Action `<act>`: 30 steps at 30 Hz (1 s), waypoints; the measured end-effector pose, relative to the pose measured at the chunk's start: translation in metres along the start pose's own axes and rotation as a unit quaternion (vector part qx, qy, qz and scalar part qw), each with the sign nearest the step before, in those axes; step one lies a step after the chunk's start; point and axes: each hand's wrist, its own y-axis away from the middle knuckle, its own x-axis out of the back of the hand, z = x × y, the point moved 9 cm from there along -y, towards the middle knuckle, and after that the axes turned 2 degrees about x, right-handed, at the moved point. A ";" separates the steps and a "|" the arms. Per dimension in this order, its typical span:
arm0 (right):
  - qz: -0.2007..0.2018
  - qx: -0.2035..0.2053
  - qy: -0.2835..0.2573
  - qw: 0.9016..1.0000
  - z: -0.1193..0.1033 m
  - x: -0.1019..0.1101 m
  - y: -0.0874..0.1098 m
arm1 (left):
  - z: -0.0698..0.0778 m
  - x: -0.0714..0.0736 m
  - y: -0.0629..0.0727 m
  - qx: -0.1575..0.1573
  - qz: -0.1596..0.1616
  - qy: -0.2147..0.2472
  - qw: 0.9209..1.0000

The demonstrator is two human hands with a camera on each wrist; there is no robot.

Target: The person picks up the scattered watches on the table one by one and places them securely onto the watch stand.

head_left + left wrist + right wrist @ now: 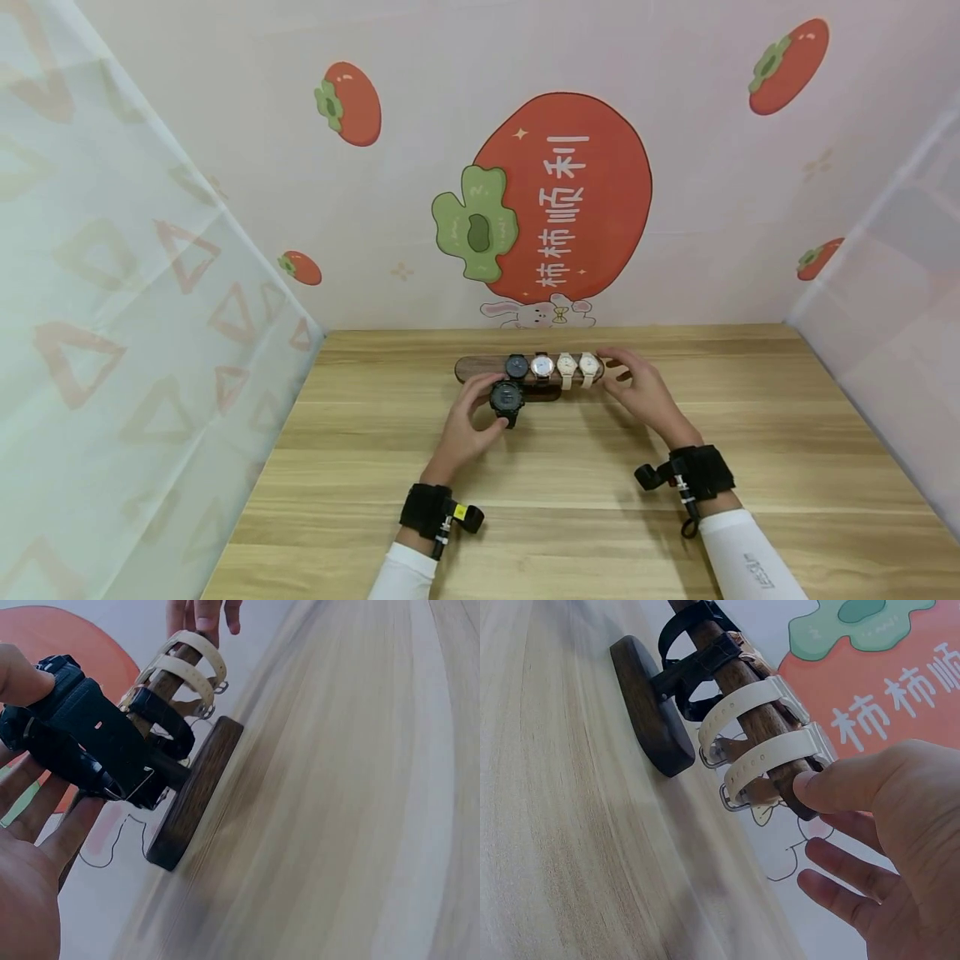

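Observation:
In the head view, my left hand (463, 429) grips a black watch (507, 397), thumb below and fingers above, just in front of a wooden watch stand (480, 365). The watch's dark strap (90, 724) faces the left wrist camera. On the stand's bar sit another black watch (517, 366), a white-faced watch (542, 365) with a dark strap, and two cream watches (567, 367). My right hand (645, 396) holds the bar's right end; its thumb (840, 786) lies on the wood, while the index fingertip is partly hidden behind it.
The stand's dark oval base (649, 712) rests on the wood-grain table (555, 533), near the back wall (690, 250) printed with persimmons. Patterned side walls (150, 333) stand at left and right. Each wrist wears a black camera strap (701, 472).

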 end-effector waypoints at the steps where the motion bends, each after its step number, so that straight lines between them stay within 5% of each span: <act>1: -0.002 -0.002 0.000 1.000 0.001 -0.001 0.000 | 0.000 0.002 0.001 -0.003 0.003 -0.001 1.000; 8: -0.012 -0.009 -0.002 1.000 0.004 -0.004 -0.001 | -0.003 0.017 0.003 -0.020 0.023 -0.013 0.999; 19: -0.014 -0.018 -0.010 1.000 0.003 -0.005 -0.001 | -0.006 0.039 0.006 0.005 0.054 -0.028 0.998; 30: -0.018 -0.022 -0.013 0.999 0.003 -0.004 -0.002 | -0.003 0.056 0.008 -0.006 0.075 -0.046 0.996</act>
